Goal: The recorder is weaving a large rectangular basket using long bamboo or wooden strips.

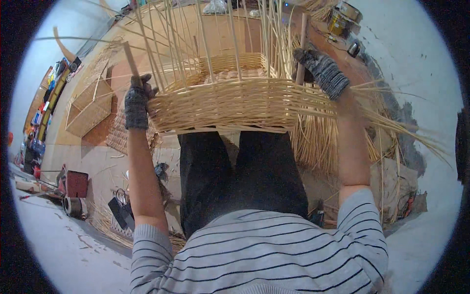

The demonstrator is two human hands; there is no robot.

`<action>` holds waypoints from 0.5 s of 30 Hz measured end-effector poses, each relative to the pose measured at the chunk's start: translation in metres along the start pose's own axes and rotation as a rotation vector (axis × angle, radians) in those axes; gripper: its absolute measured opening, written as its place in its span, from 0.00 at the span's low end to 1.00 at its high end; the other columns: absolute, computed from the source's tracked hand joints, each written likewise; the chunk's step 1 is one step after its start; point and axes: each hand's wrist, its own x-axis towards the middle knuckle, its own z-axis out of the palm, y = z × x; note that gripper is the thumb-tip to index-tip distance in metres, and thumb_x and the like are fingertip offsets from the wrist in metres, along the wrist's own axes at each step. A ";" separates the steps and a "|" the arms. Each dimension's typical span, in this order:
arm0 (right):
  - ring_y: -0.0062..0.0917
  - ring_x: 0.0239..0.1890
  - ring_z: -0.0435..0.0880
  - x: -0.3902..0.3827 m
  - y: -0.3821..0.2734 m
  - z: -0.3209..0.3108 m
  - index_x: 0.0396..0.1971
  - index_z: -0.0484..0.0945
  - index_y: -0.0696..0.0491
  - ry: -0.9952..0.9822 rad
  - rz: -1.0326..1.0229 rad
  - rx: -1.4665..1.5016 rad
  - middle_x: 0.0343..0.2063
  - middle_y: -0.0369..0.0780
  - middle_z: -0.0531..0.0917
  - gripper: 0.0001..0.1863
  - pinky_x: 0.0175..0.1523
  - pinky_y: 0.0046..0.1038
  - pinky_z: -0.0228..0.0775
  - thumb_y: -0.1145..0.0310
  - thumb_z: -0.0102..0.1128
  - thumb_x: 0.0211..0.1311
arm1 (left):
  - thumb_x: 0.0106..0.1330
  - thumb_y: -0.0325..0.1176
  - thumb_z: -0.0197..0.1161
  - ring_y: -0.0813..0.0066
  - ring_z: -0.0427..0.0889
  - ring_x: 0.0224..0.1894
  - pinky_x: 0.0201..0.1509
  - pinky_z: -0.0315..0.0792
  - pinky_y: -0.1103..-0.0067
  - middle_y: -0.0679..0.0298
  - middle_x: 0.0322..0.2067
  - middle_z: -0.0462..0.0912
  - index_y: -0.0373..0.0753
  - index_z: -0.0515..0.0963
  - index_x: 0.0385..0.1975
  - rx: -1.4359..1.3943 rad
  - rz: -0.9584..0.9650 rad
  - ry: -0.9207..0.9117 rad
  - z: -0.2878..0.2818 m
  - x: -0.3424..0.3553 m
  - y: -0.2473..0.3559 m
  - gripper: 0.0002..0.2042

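Note:
In front of my legs I hold up a half-woven rectangular wicker basket (225,103), with tall pale stakes (201,39) rising from its woven sides. A thick wooden post (131,59) stands at its near left corner, and my left hand (137,100), in a grey knitted glove, is closed around the post's lower part. At the near right corner is another wooden post (303,36). My right hand (323,71), gloved alike, is wrapped round that one. Loose weaver ends (391,122) stick out past the right corner, below my right hand.
On the floor to the left lies a finished-looking wicker box (90,108), beside a flat woven panel (129,130). A thick bundle of pale rods (316,142) is at the right. A metal can (342,19) and a kettle (353,49) stand at the far right near the wall.

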 end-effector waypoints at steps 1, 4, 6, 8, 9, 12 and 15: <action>0.20 0.19 0.75 0.002 0.012 -0.006 0.29 0.76 0.56 0.006 -0.010 -0.056 0.17 0.33 0.76 0.20 0.30 0.22 0.71 0.51 0.53 0.55 | 0.64 0.40 0.47 0.73 0.75 0.40 0.44 0.69 0.76 0.63 0.39 0.76 0.35 0.70 0.44 0.254 -0.096 0.328 0.044 -0.007 0.009 0.16; 0.21 0.22 0.75 0.001 0.018 -0.009 0.32 0.75 0.58 -0.012 -0.107 0.007 0.20 0.35 0.77 0.20 0.32 0.24 0.72 0.53 0.51 0.57 | 0.62 0.31 0.46 0.66 0.74 0.43 0.48 0.67 0.74 0.55 0.42 0.74 0.35 0.68 0.47 0.741 0.279 0.557 0.160 -0.032 0.015 0.15; 0.25 0.32 0.76 -0.032 -0.030 0.019 0.40 0.73 0.59 0.014 -0.154 -0.137 0.32 0.37 0.78 0.18 0.41 0.25 0.69 0.59 0.47 0.60 | 0.61 0.26 0.45 0.63 0.70 0.50 0.56 0.59 0.74 0.52 0.45 0.73 0.37 0.70 0.46 1.002 0.578 -0.017 0.243 -0.049 0.008 0.14; 0.28 0.42 0.74 -0.051 0.015 0.019 0.44 0.72 0.58 0.010 -0.418 0.453 0.38 0.39 0.77 0.17 0.52 0.27 0.63 0.63 0.48 0.59 | 0.57 0.41 0.49 0.63 0.74 0.39 0.43 0.63 0.70 0.55 0.34 0.77 0.42 0.75 0.32 1.132 0.449 -0.127 0.319 -0.046 0.016 0.12; 0.30 0.45 0.73 -0.089 -0.046 0.047 0.42 0.72 0.59 0.248 -0.172 -0.133 0.40 0.41 0.76 0.16 0.53 0.29 0.62 0.65 0.48 0.59 | 0.56 0.45 0.48 0.66 0.75 0.29 0.36 0.62 0.69 0.59 0.23 0.78 0.45 0.75 0.23 1.317 0.563 0.150 0.326 -0.043 -0.004 0.12; 0.30 0.44 0.74 -0.136 0.007 0.012 0.42 0.72 0.59 0.010 -0.307 0.205 0.40 0.42 0.77 0.14 0.49 0.29 0.66 0.69 0.48 0.58 | 0.54 0.44 0.50 0.66 0.75 0.20 0.33 0.62 0.66 0.61 0.14 0.76 0.47 0.76 0.19 1.148 0.450 0.205 0.339 -0.019 0.004 0.11; 0.29 0.43 0.75 -0.090 0.105 -0.016 0.43 0.71 0.58 0.109 -0.099 0.163 0.39 0.41 0.77 0.14 0.45 0.28 0.70 0.71 0.51 0.56 | 0.46 0.43 0.57 0.63 0.74 0.15 0.21 0.64 0.67 0.63 0.13 0.76 0.48 0.76 0.16 1.216 0.675 0.325 0.325 0.005 0.057 0.07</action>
